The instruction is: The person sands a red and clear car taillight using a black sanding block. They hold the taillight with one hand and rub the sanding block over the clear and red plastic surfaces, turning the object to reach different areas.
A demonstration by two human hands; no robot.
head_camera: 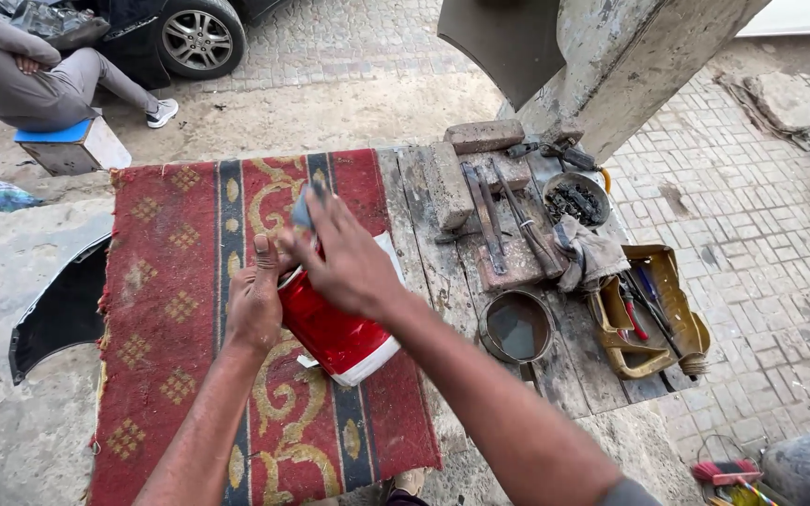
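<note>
Forearms: both are seen stretched out from the bottom edge over a red patterned rug (171, 309) that is spread on the desk (424, 234), seemingly as padding under the work.
Left hand (255, 305): it is pressed against the near left end of a red and white lamp housing (335, 328), fingers closed round its edge with the thumb up, so the piece appears to be steadied.
Right hand (344, 258): it is laid across the top of the housing and clenched on a small bluish-grey pad (304, 208), which is pinched at the fingertips at the far end.
Lamp housing: it is lain slantwise on the rug between the two hands, red face up, white rim toward the camera.
Tools: long metal tools (503, 225) are laid on bricks (485, 136) just right of the rug, within reach of the right hand.
Containers: a round dark tin (516, 326) of liquid and a bowl (576, 199) of small dark parts are set on the planks; a yellow cut-open can (649, 314) is used as a tray for screwdrivers.
Surroundings: a seated person (30, 75) is seen far left, well apart, beside a car wheel (197, 37).
</note>
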